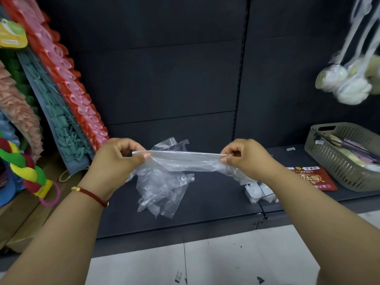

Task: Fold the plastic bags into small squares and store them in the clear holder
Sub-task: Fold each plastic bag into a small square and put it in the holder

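Above the dark shelf [205,200], left hand [117,159] and right hand [244,159] each pinch an end of a stretched plastic bag [181,161]; at four o'clock, a red packet [312,177] bears unreadable print.

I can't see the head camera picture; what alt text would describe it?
Two bare hands, left hand and right hand, pinch the ends of a clear crinkled plastic bag and hold it stretched flat above a dark grey shop shelf. More loose clear plastic bags lie on the shelf beneath, and a grey slotted plastic basket stands to the right.
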Action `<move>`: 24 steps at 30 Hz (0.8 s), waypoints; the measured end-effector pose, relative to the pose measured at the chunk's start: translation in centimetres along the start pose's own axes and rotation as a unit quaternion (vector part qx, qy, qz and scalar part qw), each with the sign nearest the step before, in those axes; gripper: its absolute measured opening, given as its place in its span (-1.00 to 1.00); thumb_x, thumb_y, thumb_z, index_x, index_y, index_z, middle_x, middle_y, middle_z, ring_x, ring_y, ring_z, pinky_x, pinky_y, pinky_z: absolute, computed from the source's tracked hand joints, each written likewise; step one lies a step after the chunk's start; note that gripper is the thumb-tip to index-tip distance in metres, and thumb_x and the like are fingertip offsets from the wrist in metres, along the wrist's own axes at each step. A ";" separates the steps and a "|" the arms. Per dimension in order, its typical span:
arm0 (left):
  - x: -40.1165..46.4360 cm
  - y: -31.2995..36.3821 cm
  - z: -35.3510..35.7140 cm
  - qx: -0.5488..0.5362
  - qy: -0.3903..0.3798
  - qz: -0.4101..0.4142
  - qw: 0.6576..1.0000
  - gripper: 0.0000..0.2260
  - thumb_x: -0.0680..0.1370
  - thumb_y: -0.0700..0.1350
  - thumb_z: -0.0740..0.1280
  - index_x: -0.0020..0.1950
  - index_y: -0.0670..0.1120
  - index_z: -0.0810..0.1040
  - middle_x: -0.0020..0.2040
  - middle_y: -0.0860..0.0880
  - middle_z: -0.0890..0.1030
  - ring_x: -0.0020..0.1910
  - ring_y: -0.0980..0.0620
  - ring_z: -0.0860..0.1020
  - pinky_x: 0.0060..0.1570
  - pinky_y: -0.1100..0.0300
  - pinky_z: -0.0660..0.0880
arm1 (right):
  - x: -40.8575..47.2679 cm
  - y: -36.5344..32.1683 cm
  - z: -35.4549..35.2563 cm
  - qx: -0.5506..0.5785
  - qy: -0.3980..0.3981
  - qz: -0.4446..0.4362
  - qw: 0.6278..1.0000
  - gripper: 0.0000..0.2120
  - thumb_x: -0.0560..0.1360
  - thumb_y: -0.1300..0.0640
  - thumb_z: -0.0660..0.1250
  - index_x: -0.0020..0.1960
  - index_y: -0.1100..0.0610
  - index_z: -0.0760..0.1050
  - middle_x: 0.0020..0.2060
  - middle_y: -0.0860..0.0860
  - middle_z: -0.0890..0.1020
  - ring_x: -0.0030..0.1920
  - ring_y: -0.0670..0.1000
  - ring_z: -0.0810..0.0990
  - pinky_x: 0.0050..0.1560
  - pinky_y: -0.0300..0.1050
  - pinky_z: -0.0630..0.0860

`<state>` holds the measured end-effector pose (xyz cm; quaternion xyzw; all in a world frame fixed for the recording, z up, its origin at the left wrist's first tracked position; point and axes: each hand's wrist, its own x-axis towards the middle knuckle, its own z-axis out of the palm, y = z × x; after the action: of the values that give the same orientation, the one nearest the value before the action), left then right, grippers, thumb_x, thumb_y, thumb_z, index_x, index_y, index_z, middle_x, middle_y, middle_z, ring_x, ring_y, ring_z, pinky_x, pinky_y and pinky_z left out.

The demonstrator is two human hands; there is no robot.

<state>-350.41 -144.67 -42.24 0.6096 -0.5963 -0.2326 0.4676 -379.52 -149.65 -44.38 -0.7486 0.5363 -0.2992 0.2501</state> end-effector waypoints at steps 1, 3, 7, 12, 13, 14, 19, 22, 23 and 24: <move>0.2 0.1 0.0 -0.034 -0.004 -0.014 0.999 -0.85 0.49 -0.24 0.45 -0.27 -0.09 0.61 -0.12 0.11 0.66 -0.27 0.23 0.56 -0.26 0.37 0.49 | 0.0 0.3 0.0 -0.003 -0.020 0.011 1.000 -0.76 0.49 0.18 0.44 -0.28 -0.09 0.53 -0.17 -0.09 0.55 -0.19 -0.10 0.52 -0.19 -0.35 0.39; 0.3 0.5 0.2 -0.114 -0.013 -0.039 0.993 -0.89 0.52 -0.25 0.40 -0.20 -0.11 0.59 -0.12 0.07 0.66 -0.22 0.14 0.59 -0.17 0.28 0.51 | -0.3 0.8 0.3 -0.015 -0.088 0.037 0.995 -0.81 0.48 0.16 0.45 -0.27 -0.03 0.54 -0.14 -0.06 0.55 -0.19 -0.07 0.52 -0.21 -0.31 0.41; 0.1 1.5 1.5 -0.169 -0.006 -0.028 0.985 -0.89 0.53 -0.28 0.38 -0.17 -0.12 0.56 -0.36 -0.06 0.59 -0.30 -0.03 0.55 -0.15 0.05 0.54 | -1.2 1.4 2.0 0.041 -0.226 0.085 0.970 -0.87 0.46 0.23 0.45 -0.19 0.04 0.57 -0.21 -0.02 0.62 -0.15 -0.04 0.55 0.04 -0.03 0.51; 0.1 3.3 3.0 -0.126 -0.046 0.024 0.991 -0.87 0.50 -0.29 0.42 -0.17 -0.08 0.57 -0.37 -0.05 0.58 -0.37 0.06 0.50 -0.25 0.18 0.47 | -2.6 -0.7 3.7 0.256 -0.260 0.083 0.927 -0.78 0.44 0.20 0.48 0.07 0.14 0.57 0.00 0.09 0.70 0.00 -0.03 0.66 0.16 -0.19 0.54; 0.1 3.6 3.4 -0.130 -0.040 0.027 0.990 -0.88 0.50 -0.29 0.42 -0.13 -0.07 0.57 -0.35 -0.05 0.60 -0.35 0.06 0.52 -0.24 0.18 0.48 | -2.8 -1.1 4.1 0.260 -0.241 0.080 0.932 -0.80 0.43 0.24 0.49 0.04 0.18 0.60 -0.05 0.09 0.71 -0.06 -0.03 0.67 0.09 -0.20 0.58; 0.0 3.8 3.9 -0.154 -0.021 0.018 0.988 -0.87 0.50 -0.28 0.43 -0.06 -0.07 0.57 -0.30 -0.05 0.62 -0.32 0.05 0.55 -0.20 0.16 0.51 | -2.9 -1.5 4.4 0.266 -0.217 0.081 0.936 -0.84 0.42 0.29 0.49 0.00 0.23 0.61 -0.12 0.09 0.71 -0.12 -0.02 0.67 0.01 -0.20 0.60; -1.3 4.4 6.1 -0.418 -0.120 -0.148 0.888 -0.41 0.38 0.06 0.48 0.28 -0.27 0.51 0.15 -0.29 0.62 0.09 -0.16 0.62 0.14 -0.04 0.58 | -2.5 -1.7 4.0 0.378 -0.152 0.119 0.905 -0.88 0.42 0.36 0.46 -0.05 0.28 0.62 -0.24 0.08 0.71 -0.24 0.01 0.68 -0.16 -0.16 0.61; -2.4 4.5 7.5 -0.283 -0.113 -0.148 0.941 -0.74 0.55 -0.06 0.38 0.05 -0.26 0.62 -0.03 -0.25 0.69 -0.04 -0.16 0.69 0.02 0.00 0.63 | -2.5 -1.8 3.9 0.389 -0.147 0.120 0.902 -0.85 0.42 0.36 0.45 -0.01 0.33 0.61 -0.22 0.11 0.70 -0.23 0.02 0.67 -0.15 -0.14 0.62; -2.3 4.5 7.7 -0.250 -0.073 -0.142 0.955 -0.80 0.58 -0.12 0.35 -0.03 -0.25 0.64 -0.10 -0.24 0.70 -0.11 -0.16 0.70 -0.06 0.01 0.64 | -2.6 -1.8 4.1 0.383 -0.150 0.122 0.903 -0.83 0.42 0.36 0.46 0.01 0.34 0.61 -0.21 0.12 0.70 -0.22 0.03 0.68 -0.13 -0.14 0.63; -2.1 4.2 7.9 -0.233 -0.038 -0.136 0.962 -0.82 0.59 -0.15 0.34 -0.10 -0.24 0.65 -0.16 -0.23 0.70 -0.17 -0.16 0.70 -0.12 0.03 0.63 | -2.7 -1.9 4.2 0.372 -0.157 0.124 0.907 -0.82 0.41 0.37 0.47 0.00 0.34 0.61 -0.19 0.12 0.71 -0.20 0.03 0.68 -0.10 -0.13 0.63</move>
<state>-359.56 -144.39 -42.78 0.5498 -0.4545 -0.4491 0.5380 -375.94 -146.33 -46.49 -0.5659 0.4290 -0.3222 0.6260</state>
